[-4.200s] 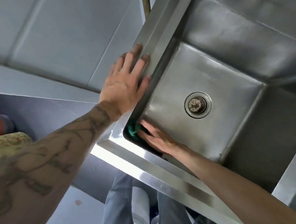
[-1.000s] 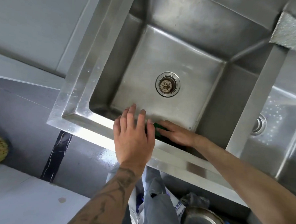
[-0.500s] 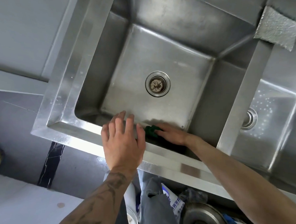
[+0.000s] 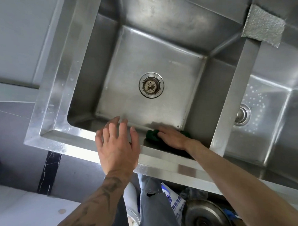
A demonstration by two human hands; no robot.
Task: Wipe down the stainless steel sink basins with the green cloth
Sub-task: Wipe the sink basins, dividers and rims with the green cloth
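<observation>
A square stainless steel sink basin (image 4: 163, 62) with a round drain (image 4: 151, 85) fills the middle of the view. My right hand (image 4: 172, 137) presses the dark green cloth (image 4: 151, 135) flat against the basin's near inner wall, right of centre. My left hand (image 4: 117, 145) rests with spread fingers on the near rim (image 4: 68, 138), just left of the cloth, holding nothing. A second basin (image 4: 269, 120) lies to the right past the divider (image 4: 233, 102).
A grey textured pad (image 4: 263, 26) lies on the divider's far end. Below the sink are a round metal lid (image 4: 207, 218), a printed bag (image 4: 174, 201) and my grey trouser legs (image 4: 155, 207). A white surface (image 4: 23, 208) sits at lower left.
Over the last seconds my right hand has carried the cloth from the basin's near-left corner rightward along the near wall. My left hand shifted from the left rim to the near rim.
</observation>
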